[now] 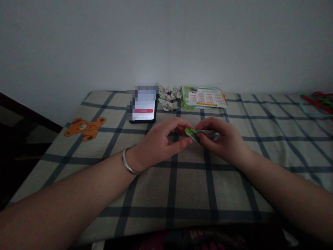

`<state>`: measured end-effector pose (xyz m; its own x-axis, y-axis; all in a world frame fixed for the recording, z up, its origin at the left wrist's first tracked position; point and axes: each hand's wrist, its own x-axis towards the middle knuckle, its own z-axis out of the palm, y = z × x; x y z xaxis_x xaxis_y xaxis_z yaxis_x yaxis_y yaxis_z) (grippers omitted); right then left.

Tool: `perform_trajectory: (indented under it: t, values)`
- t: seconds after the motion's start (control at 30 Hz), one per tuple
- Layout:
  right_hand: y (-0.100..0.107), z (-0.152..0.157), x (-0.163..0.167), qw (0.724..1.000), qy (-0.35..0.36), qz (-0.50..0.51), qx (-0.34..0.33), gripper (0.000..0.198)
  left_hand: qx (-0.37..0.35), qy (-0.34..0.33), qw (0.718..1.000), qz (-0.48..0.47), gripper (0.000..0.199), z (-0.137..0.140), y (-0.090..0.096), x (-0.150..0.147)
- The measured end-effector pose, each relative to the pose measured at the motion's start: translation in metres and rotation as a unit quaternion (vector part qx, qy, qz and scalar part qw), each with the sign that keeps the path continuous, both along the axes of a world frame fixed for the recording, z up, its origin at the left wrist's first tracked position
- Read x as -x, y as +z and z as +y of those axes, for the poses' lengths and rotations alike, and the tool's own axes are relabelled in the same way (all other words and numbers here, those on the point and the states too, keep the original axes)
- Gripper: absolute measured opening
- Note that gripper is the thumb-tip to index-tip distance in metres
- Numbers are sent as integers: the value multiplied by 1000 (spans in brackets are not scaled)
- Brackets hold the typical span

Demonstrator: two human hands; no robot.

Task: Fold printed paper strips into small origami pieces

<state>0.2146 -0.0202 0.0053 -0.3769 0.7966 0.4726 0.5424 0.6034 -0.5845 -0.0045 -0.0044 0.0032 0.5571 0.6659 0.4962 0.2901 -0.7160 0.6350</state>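
A folded printed paper (194,132), green on its left end and pale toward the right, is held up between my two hands above the checked cloth. My right hand (225,140) pinches it, thumb on the near side and index finger over the top. My left hand (169,137), with a silver bangle at the wrist, curls its fingers and thumb around the green end. Part of the paper is hidden behind the right fingers. Beyond the hands lie a stack of printed calendar cards (206,98) and several small folded paper pieces (169,98) bunched together.
A phone (143,116) with a lit screen, partly blurred out, lies left of the paper pieces. An orange bear figure (85,128) is on the cloth at the left. Red and green stringy items (319,102) lie far right. A pale wall (166,45) borders the back.
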Motion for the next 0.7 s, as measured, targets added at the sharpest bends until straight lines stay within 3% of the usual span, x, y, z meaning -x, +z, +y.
perform_trajectory:
  t: [0.23, 0.4, 0.7]
  values:
    - [-1, 0, 2, 999, -24, -29, -7, 7, -11, 64, 997, 39, 9, -2, 0, -5]
    - [-2, 1, 3, 998, -42, -44, -23, 5, -6, 36, 999, 29, 12, -2, 0, -4]
    - [-2, -3, 3, 994, -37, -95, -35, 7, 142, 36, 989, 16, 16, 8, -1, -5]
